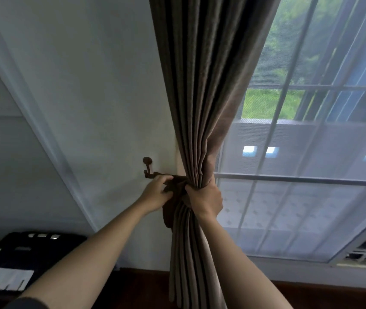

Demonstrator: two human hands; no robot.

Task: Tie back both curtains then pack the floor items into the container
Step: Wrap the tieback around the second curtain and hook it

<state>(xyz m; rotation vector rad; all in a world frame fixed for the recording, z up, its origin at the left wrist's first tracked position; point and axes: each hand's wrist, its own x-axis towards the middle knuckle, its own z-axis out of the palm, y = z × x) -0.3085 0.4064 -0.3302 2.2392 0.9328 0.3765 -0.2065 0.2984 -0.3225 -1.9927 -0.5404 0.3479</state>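
- gathering step: right hand point(204, 200) is wrapped round the bunched brown curtain point(202, 108), beside the window point(311, 130).
- left hand point(157, 195) pinches the dark tieback band point(173, 182), which runs to the wall hook point(147, 167).
- judgement: keep the pleats squeezed tight, draw the band fully round the bundle, then loop its end on the hook.
- risk: slack lets folds slip out.
- floor items and container not identifiable.

A strip of dark reddish-brown floor point(324, 296) runs along the foot of the white wall point(93, 112), below the window point(311, 204). At the lower left a black object point(21, 259) with pale patches stands near the wall; whether it rests on the floor itself cannot be told
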